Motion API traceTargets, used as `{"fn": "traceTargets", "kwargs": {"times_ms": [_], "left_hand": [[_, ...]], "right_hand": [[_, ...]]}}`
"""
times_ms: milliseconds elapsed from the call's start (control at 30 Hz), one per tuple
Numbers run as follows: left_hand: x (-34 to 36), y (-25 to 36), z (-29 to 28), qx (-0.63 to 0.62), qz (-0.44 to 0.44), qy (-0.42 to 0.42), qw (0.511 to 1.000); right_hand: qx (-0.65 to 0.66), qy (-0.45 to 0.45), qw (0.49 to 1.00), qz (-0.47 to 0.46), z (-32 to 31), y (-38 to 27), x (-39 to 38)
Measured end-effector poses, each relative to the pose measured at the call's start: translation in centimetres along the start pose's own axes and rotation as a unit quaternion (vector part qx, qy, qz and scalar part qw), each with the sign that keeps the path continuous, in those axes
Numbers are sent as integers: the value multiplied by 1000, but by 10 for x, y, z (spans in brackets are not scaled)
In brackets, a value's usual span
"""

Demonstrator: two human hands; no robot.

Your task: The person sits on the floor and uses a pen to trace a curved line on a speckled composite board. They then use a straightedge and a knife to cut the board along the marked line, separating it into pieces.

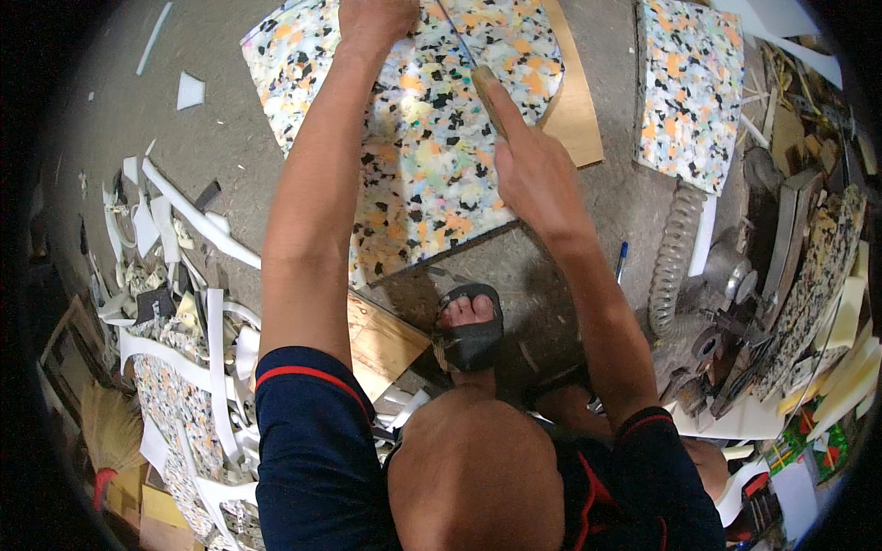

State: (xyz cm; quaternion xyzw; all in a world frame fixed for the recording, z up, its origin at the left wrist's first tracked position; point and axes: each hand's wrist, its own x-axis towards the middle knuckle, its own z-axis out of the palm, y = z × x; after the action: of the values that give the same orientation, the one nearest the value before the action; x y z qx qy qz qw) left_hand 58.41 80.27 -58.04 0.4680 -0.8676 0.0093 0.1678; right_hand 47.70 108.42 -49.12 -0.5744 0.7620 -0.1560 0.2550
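A sheet of speckled rebonded foam (441, 184), white with orange, black and green flecks, lies in front of me. My right hand (537, 174) is closed round the wooden handle of a knife (487, 96). Its long, thin blade points away from me over the foam and runs out at the top edge of the view. My left hand (377, 23) rests at the far part of the sheet, left of the blade; its fingers are mostly hidden at the picture's edge. Part of a tan board (574, 101) shows from under the foam's right side.
Another speckled foam piece (691, 92) lies to the right, above a coiled hose (675, 257) and metal parts. A blue pen (623, 262) is on the floor. White foam offcuts (197, 216) pile up at left, near a straw broom (110, 427). My sandalled foot (469, 321) stands below the sheet.
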Motion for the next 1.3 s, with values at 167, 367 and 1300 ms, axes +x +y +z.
{"fn": "traceTargets", "kwargs": {"times_ms": [167,367,1300], "left_hand": [[2,-2,-1,6,5,-11,1000],[2,-1,-1,4,5,-11,1000],[3,0,-8,5,-15,-40,999]], "right_hand": [[8,-38,998,40,0,-3,-4],[3,-76,994,77,-10,0,-49],[-4,-46,998,50,4,7,-32]]}}
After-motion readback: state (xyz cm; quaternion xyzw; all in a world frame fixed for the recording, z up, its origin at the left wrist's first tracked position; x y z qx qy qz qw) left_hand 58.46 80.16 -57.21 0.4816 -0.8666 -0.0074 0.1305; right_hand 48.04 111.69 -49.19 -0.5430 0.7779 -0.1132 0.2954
